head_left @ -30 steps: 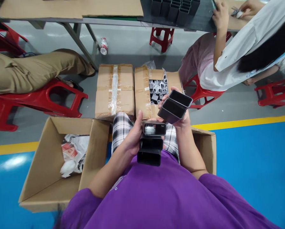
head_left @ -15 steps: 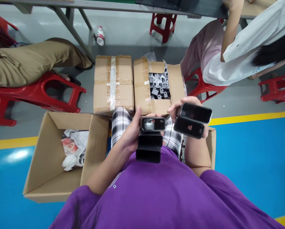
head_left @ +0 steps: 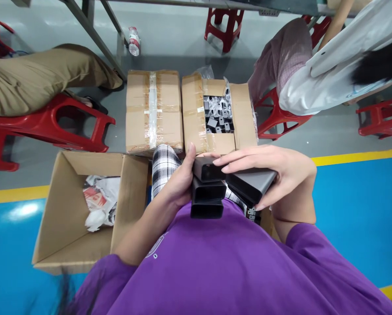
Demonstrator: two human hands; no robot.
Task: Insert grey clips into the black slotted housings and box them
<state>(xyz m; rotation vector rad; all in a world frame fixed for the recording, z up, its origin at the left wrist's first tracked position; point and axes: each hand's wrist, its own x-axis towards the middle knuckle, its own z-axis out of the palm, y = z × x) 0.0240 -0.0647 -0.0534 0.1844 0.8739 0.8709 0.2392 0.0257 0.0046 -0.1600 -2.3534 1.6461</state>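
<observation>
Well, three black cases (head_left: 208,190) against the left hand (head_left: 182,187), beside its thumb (head_left: 188,160).

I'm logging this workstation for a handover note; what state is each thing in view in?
Left hand: closed around stack
Stack of black casings: three high, lower two showing open ends
Right hand: gripping
Dark casing in the right hand: tilted
Taped carton: shut
Carton of small parts: open at top
Box at lower left: open
Wrapping: crumpled, inside that box
Stool under the table: upright
</observation>
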